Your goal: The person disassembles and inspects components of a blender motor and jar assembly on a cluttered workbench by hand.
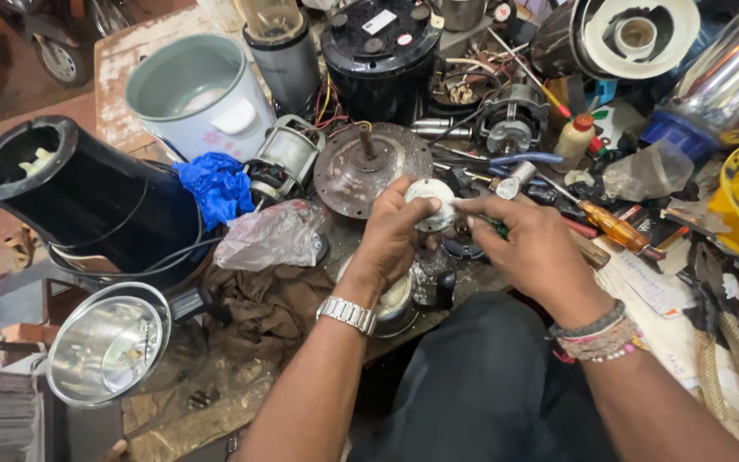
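Centrally in the head view, the left hand (391, 235) pinches a small white round part (432, 202) between thumb and fingertips, so its fingers are clamped on the part's rim. The part sits at the top of that hand, just in front of the rusty motor plate (369, 167), its flat face turned up and toward the right hand. The right hand (528, 248) comes in from the right of the white part, fingers drawn together around a thin dark tool with a green handle (482, 224); the tool's long axis runs roughly level, its tip pointing left at the part's side. I cannot tell whether the tip touches it. Both hands are close, the left one on the part itself.

Beneath the white part, partly hidden by the left wrist, stands a small metal jar (397, 306); its contents are not visible. Left of the motor plate lie a crumpled clear plastic bag (271, 233) and a blue bag (215, 186). Farther left of the plate, a white cooker pot (194, 90) stands open and looks empty, and a black mixer body (79, 192) lies tilted. Well below and left of the plate, a shiny steel jar (106, 344) lies on its side, nothing seen inside. Right of the white part, an orange-handled screwdriver (611, 224) lies among the clutter.
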